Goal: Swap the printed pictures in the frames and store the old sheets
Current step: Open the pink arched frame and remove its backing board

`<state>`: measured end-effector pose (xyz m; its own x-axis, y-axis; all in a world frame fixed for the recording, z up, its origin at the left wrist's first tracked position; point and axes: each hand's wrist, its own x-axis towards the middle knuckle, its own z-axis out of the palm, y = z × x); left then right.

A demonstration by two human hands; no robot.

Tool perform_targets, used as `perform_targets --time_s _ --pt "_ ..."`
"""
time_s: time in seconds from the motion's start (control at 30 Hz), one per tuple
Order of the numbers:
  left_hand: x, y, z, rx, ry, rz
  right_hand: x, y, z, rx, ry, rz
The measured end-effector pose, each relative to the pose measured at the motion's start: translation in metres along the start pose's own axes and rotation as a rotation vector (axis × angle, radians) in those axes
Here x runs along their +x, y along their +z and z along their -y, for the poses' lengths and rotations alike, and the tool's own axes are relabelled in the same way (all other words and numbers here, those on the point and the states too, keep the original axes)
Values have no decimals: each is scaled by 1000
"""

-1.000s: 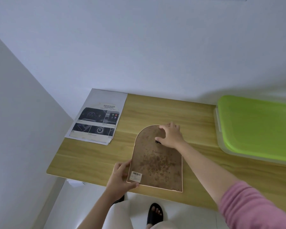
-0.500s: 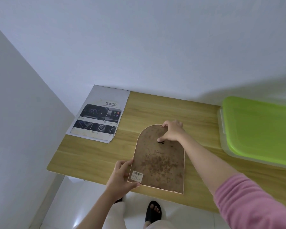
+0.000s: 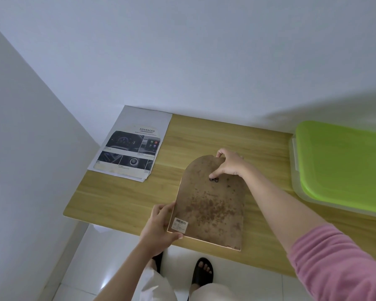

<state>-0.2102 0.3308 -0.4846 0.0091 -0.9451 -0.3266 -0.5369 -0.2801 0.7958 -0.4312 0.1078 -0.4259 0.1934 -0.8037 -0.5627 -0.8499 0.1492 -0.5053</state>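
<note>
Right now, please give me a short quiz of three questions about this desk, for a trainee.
1. True or false: the arched frame lies back side up.
2. Which hand holds the corner with the barcode label? A) left hand B) right hand
3. Fill in: the printed sheet lies at the desk's far ____ corner.

Key: 1 true; 2 A; 3 left. The green-lidded box stands at the right.

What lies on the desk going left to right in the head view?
printed sheet → left hand → arched frame back → right hand → green-lidded box
</note>
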Motion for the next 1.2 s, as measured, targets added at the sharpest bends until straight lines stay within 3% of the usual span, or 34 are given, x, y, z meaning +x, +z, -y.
perform_targets --time_s 0.3,0.6,0.8,1.03,1.2 --pt "-11 17 -24 191 61 -114 -26 -10 0 148 -178 -41" --pt "-12 18 -29 164 24 -147 -47 4 -15 277 -293 -240" --pt "-12 20 -29 173 35 -158 -93 38 -50 413 -264 -430" --pt "-14 21 -29 175 34 -169 -163 115 -94 563 -94 -501" --pt "-13 21 -29 177 38 -158 -177 147 -96 542 -84 -601"
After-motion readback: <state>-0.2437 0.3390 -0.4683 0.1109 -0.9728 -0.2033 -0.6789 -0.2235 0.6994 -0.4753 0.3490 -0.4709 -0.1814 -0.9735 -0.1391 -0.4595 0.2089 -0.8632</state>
